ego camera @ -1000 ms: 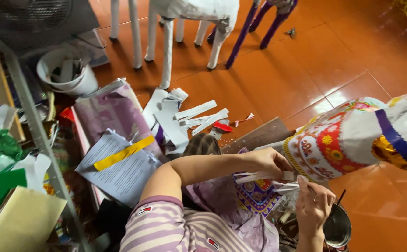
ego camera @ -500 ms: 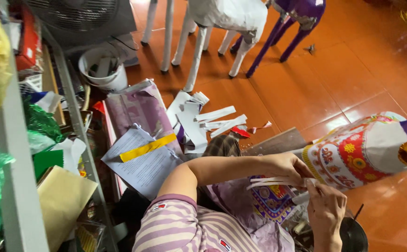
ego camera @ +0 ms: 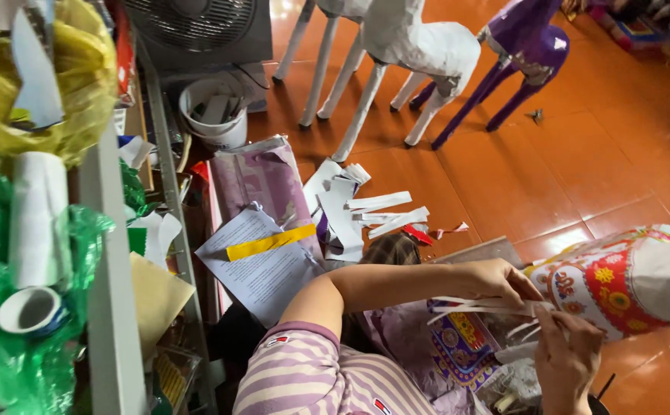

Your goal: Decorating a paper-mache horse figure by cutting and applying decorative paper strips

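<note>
Pinching the white paper strips (ego camera: 473, 306) between thumb and fingers, your left hand (ego camera: 508, 280) reaches in from the striped sleeve (ego camera: 312, 380) and sits just at the open end of the patterned paper drum (ego camera: 627, 280) — a red, white and yellow piece lying on its side at the right edge. Your right hand (ego camera: 569, 357) comes up from below, fingers closed on the near ends of the same strips, close beside the drum's rim. So both grips are shut on the strips, and the strips run between your two hands, touching the drum's edge as far as you can tell.

Under your hands lies purple patterned paper (ego camera: 458, 350). On the orange tiled floor (ego camera: 581, 154) further out you have a scatter of cut white strips (ego camera: 358, 207), a printed sheet (ego camera: 262, 265) with a yellow band (ego camera: 270, 242) across it, and a purple wrapped bundle (ego camera: 262, 173). Beyond them stand a white paper horse (ego camera: 419, 46) and a purple one (ego camera: 523, 38), with a white bucket (ego camera: 212, 107) and a fan (ego camera: 197, 23) near the shelf — its metal frame (ego camera: 112, 307) holds green and yellow bags (ego camera: 43, 84) on your left.
</note>
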